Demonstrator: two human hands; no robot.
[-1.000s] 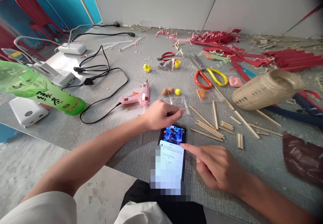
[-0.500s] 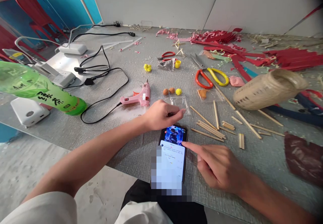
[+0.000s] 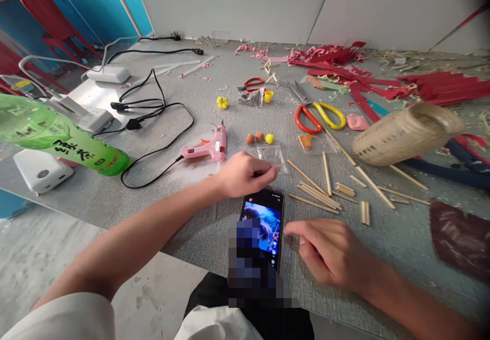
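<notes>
A smartphone (image 3: 272, 212) lies at the table's front edge, its screen showing a dark blue picture; a blurred block hides its lower part. Just above its top end rests my left hand (image 3: 248, 174), curled into a loose fist with nothing seen in it. My right hand (image 3: 329, 250) is beside the phone's right edge, forefinger stretched out and the other fingers bent, holding nothing. Near my left hand are a pink glue gun (image 3: 210, 146) and a small clear plastic bag (image 3: 271, 156). Thin wooden sticks (image 3: 316, 196) lie beyond my right hand.
A green drink bottle (image 3: 65, 136) and power strips with black cables (image 3: 164, 107) are on the left. Scissors (image 3: 308, 118), clay balls (image 3: 259, 137) and a brown jar (image 3: 406, 135) lie farther back. Red paper strips (image 3: 440, 87) spread along the wall; a dark brown sheet (image 3: 459, 238) is at right.
The phone's screen has switched from a white text page under a picture to a larger dark blue picture. My right forefinger has drawn slightly right, off the screen. My left hand stays put.
</notes>
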